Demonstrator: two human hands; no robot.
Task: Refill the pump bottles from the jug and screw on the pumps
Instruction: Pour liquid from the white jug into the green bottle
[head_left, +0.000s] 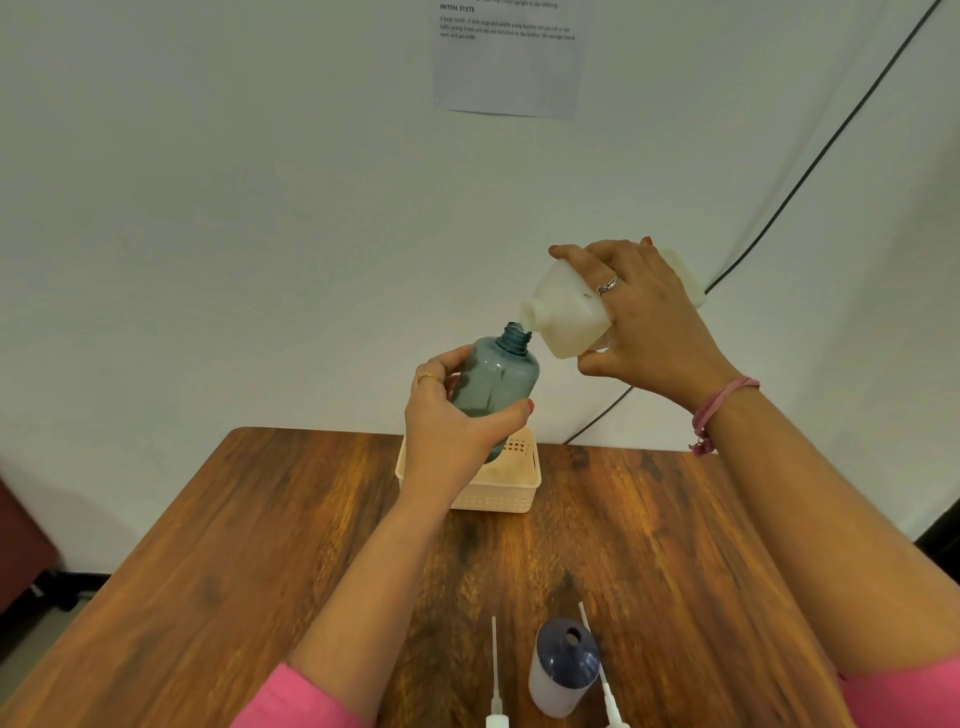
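My left hand (451, 421) grips a translucent blue-grey pump bottle (496, 379), raised above the table and tilted a little to the right, its neck open. My right hand (644, 317) holds the white jug (566, 312) tipped toward the left, with its spout touching the bottle's mouth. On the table near me stands a second bottle (563, 667), dark blue on top, whitish below, its neck open. Two white pumps with long tubes lie beside it: one pump (496, 680) on its left, the other pump (605, 680) partly behind it on the right.
A cream plastic basket (511, 493) sits at the far middle of the wooden table (208, 571), right below the held bottle. A black cable (810, 171) runs down the white wall. A printed sheet (506, 57) hangs on the wall.
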